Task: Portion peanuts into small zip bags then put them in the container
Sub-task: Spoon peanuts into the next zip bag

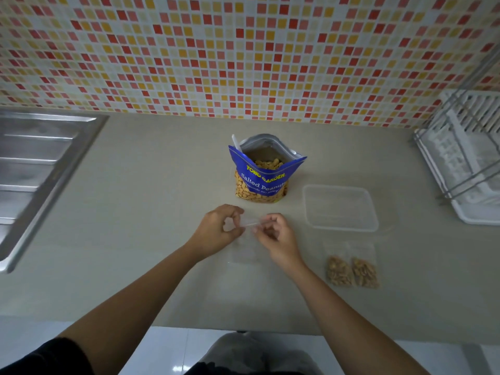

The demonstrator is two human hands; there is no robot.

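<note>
Domestic kitchen worktop, seen from above.

The setting was a home kitchen: a wall of small red, orange and white mosaic tiles [243, 50] backed a plain beige countertop [135, 212], with a ribbed stainless-steel sink drainboard [35, 169] at the left and a white plastic and wire dish rack [465, 158] at the right.

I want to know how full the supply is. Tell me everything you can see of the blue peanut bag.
The blue peanut bag stands upright on the beige counter, beyond both hands, touched by neither. Its foil-lined top gapes open, with peanuts visible inside and a white utensil handle sticking out at the left. Yellow and white lettering reads "Salted Peanuts".
</note>
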